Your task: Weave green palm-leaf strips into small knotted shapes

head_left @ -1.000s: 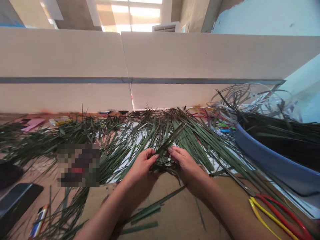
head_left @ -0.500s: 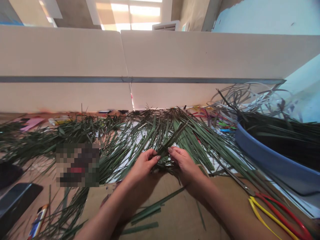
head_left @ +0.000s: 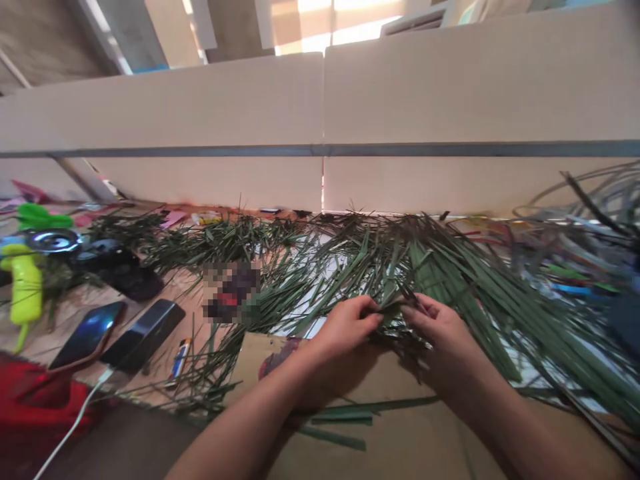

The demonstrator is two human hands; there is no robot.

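Note:
My left hand [head_left: 353, 323] and my right hand [head_left: 443, 333] are close together over a sheet of brown cardboard [head_left: 395, 447]. Pinched between both sets of fingertips are narrow dark green leaf strips [head_left: 393, 312], partly folded or interlaced; the fingers hide the exact form. A dark strip end sticks up beside my right fingertips. Below the hands, several short cut pieces of leaf strip [head_left: 345, 419] lie on the cardboard. Just beyond them spreads a big heap of long green leaf strips [head_left: 465, 280].
At the left lie a phone [head_left: 90, 335], a dark flat block [head_left: 145, 337] with a white cable [head_left: 75, 427], and a small blue-and-white tube [head_left: 180, 360]. Behind them is a lime-green object [head_left: 27, 287]. A pale partition [head_left: 225, 107] bounds the far side.
The view has swung left, bringing the phone and lime-green object in and leaving the scissors out. Both hands keep their pinch; the strips between them have shifted, with the right fingers now on a dark end.

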